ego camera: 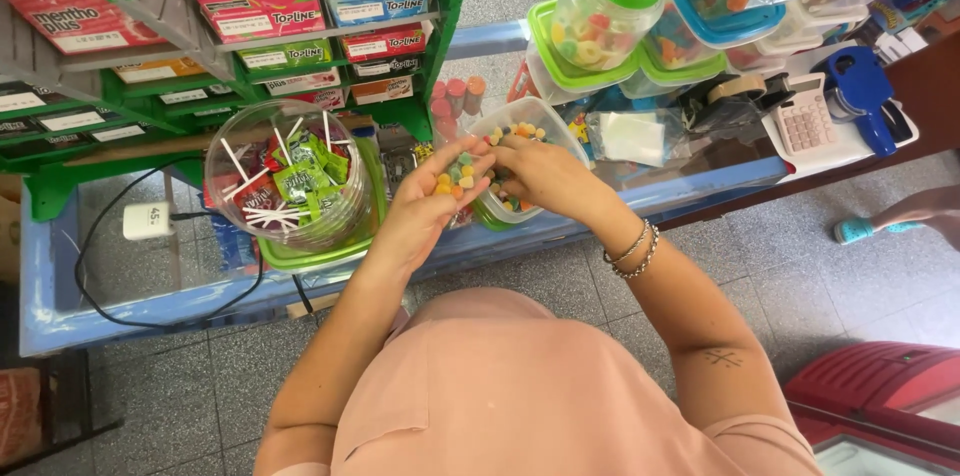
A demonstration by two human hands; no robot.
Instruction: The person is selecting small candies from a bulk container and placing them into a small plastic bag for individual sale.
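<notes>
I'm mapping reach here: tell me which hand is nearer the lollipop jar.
Left. The left hand, cupping candies, sits just right of the lollipop jar, nearly touching it. The right hand is farther right, over the candy tub.

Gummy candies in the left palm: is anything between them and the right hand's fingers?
Nothing visible. The right hand reaches straight to the gummy candies cupped in the left hand, above the open candy tub.
</notes>
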